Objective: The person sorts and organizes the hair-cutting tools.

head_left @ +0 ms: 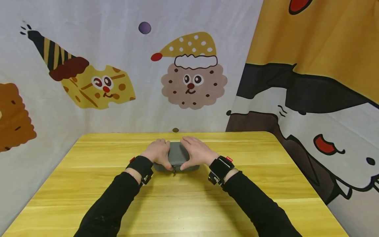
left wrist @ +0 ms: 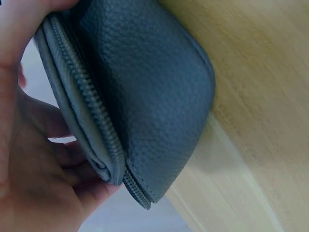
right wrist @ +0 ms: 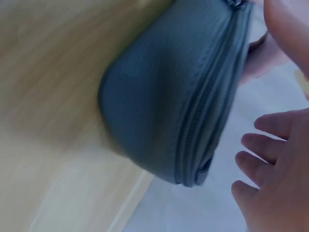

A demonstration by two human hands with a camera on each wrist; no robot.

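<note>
A grey pouch with a grained, leather-like surface stands near the far edge of the table, between both hands. A zipper runs along its upper edge, and the zipper pull hangs at the front middle. From the left side, my left hand holds the pouch's top edge, thumb in front and fingers behind. My right hand is over the right part, its thumb by the front near the pull. In the right wrist view, the fingers of that hand are spread and apart from the pouch.
The light wooden table reaches back to a white cloth printed with cartoon food. Another printed cloth hangs at the right. Black bands with small devices sit on both wrists.
</note>
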